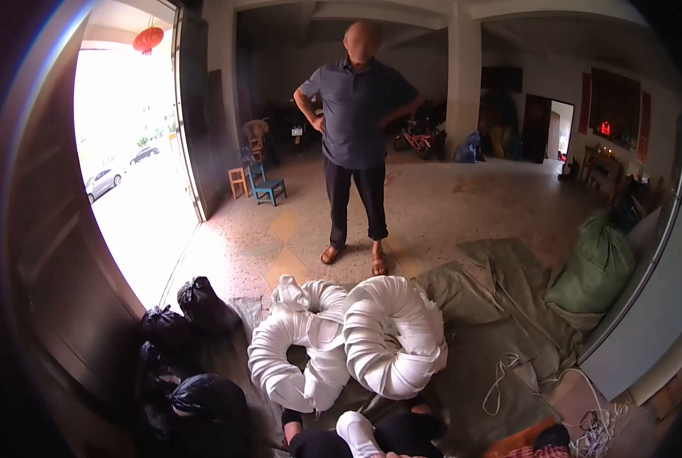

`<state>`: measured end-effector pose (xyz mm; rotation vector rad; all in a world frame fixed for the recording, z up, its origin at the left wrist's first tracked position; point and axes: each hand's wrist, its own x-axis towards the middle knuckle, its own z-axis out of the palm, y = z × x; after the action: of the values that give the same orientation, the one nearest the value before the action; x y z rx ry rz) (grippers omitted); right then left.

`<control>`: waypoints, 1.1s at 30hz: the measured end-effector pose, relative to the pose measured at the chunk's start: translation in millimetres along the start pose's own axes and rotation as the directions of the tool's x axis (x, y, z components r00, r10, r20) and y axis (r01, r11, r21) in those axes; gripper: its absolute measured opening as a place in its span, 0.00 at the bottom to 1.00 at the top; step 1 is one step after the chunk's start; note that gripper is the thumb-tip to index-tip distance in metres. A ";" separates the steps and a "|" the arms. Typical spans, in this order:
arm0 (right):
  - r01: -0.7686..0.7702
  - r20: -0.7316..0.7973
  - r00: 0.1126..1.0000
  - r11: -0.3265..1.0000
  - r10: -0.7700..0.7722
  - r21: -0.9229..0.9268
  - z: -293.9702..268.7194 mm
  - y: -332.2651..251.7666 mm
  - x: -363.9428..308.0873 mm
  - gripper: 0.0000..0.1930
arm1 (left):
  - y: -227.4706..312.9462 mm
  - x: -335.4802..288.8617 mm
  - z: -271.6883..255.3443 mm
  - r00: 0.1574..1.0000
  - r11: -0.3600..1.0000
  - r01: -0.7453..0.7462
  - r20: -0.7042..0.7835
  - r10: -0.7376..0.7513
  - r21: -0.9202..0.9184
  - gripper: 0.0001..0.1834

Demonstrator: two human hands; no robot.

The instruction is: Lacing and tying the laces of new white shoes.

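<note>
White material, rounded and elongated (pixel 356 433), rises between the seated person's knees (pixel 319 444), with what looks like a sliver of one hand (pixel 393 456) beside it; whether either hand is wide, narrow or holding it, I cannot tell. Just beyond sit pleated white rings (pixel 364 343), touching, beside an olive sheet (pixel 509 343). Black bags (pixel 203 301) crowd the left, a green sack (pixel 594 263) the right; a standing person (pixel 360 114) faces the rings.

A person (pixel 360 114) in a dark polo shirt stood on the patterned floor (pixel 425 198).
Small blue chair (pixel 267 187) just behind, red bike (pixel 415 141) farther back; black bags (pixel 203 304) slumped near the open doorway (pixel 123 237), a tied green sack (pixel 597 263) sat opposite, and a red lantern (pixel 148 40) hung outside.
</note>
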<state>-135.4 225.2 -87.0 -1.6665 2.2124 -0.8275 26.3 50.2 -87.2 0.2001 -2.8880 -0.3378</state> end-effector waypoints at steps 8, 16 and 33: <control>0.024 0.127 0.992 0.993 -0.009 -0.117 -8.5 -0.4 28.5 0.35 | 6.5 18.3 -32.9 0.989 0.982 0.112 0.082 -0.125 0.152 0.30; -0.224 0.228 0.958 0.954 0.177 0.200 -62.2 -35.9 -16.6 0.24 | 6.1 -39.5 -65.5 0.994 0.938 0.112 0.051 -0.100 -0.329 0.12; 0.581 0.354 0.752 0.813 -0.557 0.044 -46.2 -85.4 28.5 0.10 | -113.7 -194.2 -25.3 0.227 0.315 0.902 -0.296 -0.928 -0.295 0.15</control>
<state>-100.0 196.0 3.2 -2.3631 1.5075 -0.5064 232.1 -33.6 -131.1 1.7857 -1.9333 -0.4724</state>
